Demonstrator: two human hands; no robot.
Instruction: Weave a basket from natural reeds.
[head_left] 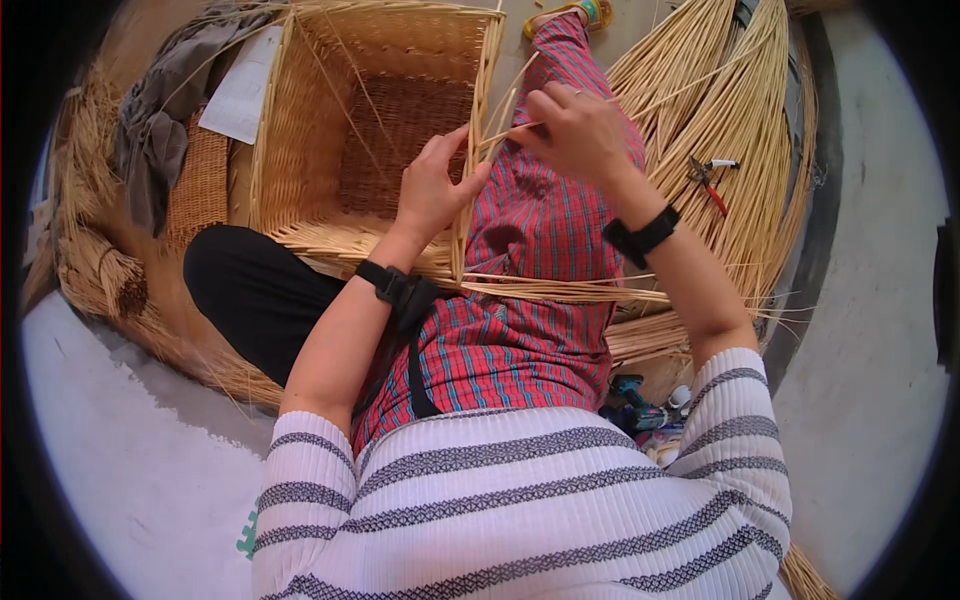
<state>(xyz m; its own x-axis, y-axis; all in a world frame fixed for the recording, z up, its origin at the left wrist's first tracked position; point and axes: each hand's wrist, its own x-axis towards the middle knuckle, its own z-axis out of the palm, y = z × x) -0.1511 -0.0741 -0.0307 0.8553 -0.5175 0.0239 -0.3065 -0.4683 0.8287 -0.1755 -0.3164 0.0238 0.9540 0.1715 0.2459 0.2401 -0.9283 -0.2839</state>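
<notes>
A square wicker basket (300,120) lies with its opening facing me, a darker woven base showing deep inside. My left hand (437,187) grips its right rim, thumb on the outer side and fingers over the edge. Just right of that rim, my right hand (572,132) is closed on a thin willow rod (507,132), which runs toward the rim near my left thumb. Several loose rod ends (570,290) stick out rightward from the basket's near corner, across my lap.
Large bundles of pale rods (745,130) spread at the right, with red-handled pruning shears (712,185) on them. A power drill (632,395) sits by my right hip. Left are a grey cloth (165,120), a white paper sheet (243,90) and a tied rod bundle (100,275).
</notes>
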